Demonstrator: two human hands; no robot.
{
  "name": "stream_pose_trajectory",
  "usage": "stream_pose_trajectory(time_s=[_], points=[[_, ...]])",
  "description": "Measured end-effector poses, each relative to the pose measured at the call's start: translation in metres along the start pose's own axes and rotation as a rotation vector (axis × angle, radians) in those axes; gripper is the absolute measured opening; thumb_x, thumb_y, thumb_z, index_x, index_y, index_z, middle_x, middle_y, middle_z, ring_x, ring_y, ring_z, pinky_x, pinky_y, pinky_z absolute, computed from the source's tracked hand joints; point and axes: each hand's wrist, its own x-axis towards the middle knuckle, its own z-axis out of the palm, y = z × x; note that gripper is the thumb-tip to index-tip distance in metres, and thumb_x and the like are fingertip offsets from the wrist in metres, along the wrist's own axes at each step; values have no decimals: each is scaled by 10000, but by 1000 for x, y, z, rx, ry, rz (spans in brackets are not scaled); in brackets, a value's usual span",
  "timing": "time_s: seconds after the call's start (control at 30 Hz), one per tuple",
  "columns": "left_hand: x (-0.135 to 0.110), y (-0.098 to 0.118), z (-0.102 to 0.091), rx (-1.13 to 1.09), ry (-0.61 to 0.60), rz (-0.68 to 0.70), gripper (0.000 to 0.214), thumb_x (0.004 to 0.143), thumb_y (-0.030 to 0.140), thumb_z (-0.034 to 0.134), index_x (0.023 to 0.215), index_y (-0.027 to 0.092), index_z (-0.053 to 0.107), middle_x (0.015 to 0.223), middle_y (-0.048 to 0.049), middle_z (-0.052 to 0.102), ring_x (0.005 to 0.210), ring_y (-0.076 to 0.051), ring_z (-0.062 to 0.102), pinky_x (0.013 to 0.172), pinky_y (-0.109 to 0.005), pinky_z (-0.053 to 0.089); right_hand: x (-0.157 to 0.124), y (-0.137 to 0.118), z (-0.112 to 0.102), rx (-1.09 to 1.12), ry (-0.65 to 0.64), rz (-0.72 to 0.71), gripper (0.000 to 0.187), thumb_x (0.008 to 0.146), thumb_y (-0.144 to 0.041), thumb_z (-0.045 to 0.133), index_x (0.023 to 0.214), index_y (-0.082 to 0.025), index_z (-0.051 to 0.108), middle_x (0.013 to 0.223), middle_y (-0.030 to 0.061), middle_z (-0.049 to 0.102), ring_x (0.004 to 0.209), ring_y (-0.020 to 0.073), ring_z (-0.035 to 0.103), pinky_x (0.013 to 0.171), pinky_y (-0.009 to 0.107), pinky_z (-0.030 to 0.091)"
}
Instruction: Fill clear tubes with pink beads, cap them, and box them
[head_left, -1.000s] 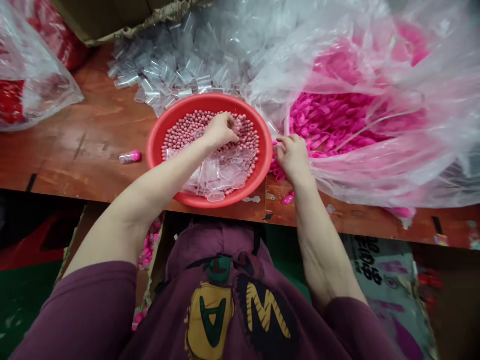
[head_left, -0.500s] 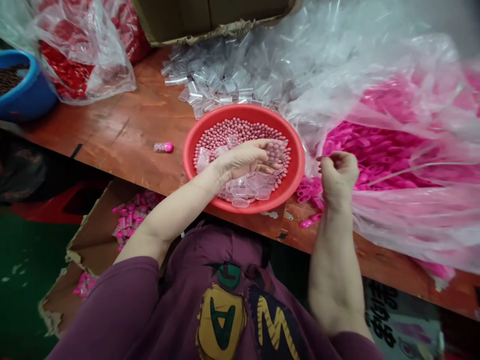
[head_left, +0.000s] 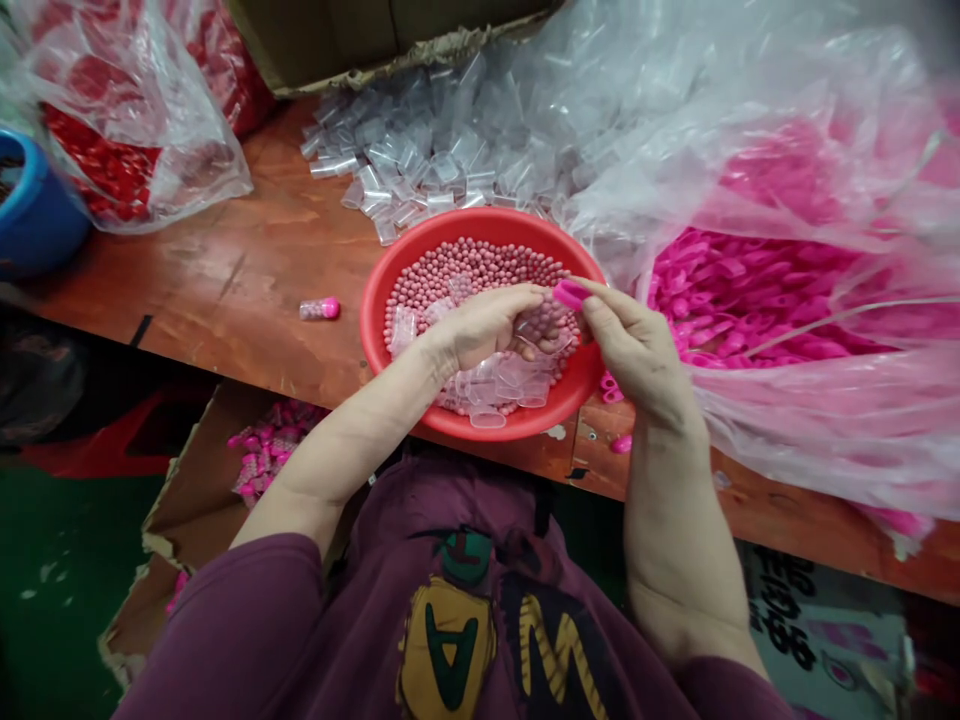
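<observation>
Over the red basin [head_left: 371,340], my left hand [head_left: 499,325] is closed around a small clear plastic container [head_left: 541,325] with pink beads in it. My right hand [head_left: 634,345] pinches a bright pink plastic cap [head_left: 571,293] at the mouth of that container; whether the two touch is hard to tell. Inside the basin lie many round pink beads [head_left: 487,258] and loose clear containers [head_left: 499,380]. A filled container with a pink cap [head_left: 320,308] lies on its side on the wooden table [head_left: 277,260], left of the basin.
Clear empty containers [head_left: 420,165] are heaped behind the basin. To the right, a plastic bag [head_left: 787,420] spills pink caps [head_left: 735,290]. A bag of red parts [head_left: 112,160] and a blue tub [head_left: 37,215] stand at left. Below, a cardboard box [head_left: 199,500] holds capped containers.
My right hand has come left from the bag of pink caps to my left hand, bringing a pink cap. My left hand stays over the basin with the container. The view has shifted slightly.
</observation>
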Motion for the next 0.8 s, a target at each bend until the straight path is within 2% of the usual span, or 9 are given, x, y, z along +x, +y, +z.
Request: stream_pose_trajectory(time_s=[0.17,0.33,0.4,0.53,0.63,0.7,0.8], points=[[2,-5,2,36,22,34,201,1094,182,627,903,165,689,839,-61,703,717,-142,623,666,-303,420,-1,8,-4,-131,-14,-107,403,1070,-419,725,1444,-300,816,1419,68,843,1315,315,802,1241,590,628],[1,3,8,-11,135,-33,263,1099,200,587,860,158,689,822,-53,695,722,-139,630,720,-294,479,9,23,8,-358,191,-517,277,1068,-261,710,1320,-282,823,1247,94,830,1168,270,802,1064,470,688],[2,6,8,-31,189,-80,297,1101,222,568,838,157,690,793,-51,693,690,-141,624,692,-299,459,9,26,14,-352,218,-590,245,1061,-227,706,1279,-261,813,1195,87,822,1100,248,803,1006,437,693],[5,8,6,-76,230,-83,335,1110,200,551,800,144,663,732,-38,666,614,-116,592,609,-286,363,6,31,21,-211,175,-442,223,1083,-322,695,1267,-257,804,1132,56,828,957,215,793,925,409,690],[6,6,4,-77,222,-75,336,1127,217,537,818,152,654,723,-33,665,606,-118,590,613,-286,356,8,36,20,-88,198,-366,219,1095,-450,744,1172,-268,838,1095,49,847,1001,228,815,936,406,684],[6,5,3,-63,216,-83,315,1128,215,527,850,153,663,737,-42,679,625,-126,589,639,-295,360,11,37,19,-58,210,-364,237,1077,-494,790,1152,-277,851,1098,34,860,1029,236,830,950,412,691],[8,3,2,-60,194,-73,273,1115,186,540,873,149,661,748,-54,688,646,-128,582,658,-304,351,13,34,15,-127,166,-406,207,1096,-446,794,1221,-300,872,1129,27,876,1042,234,841,967,417,698]])
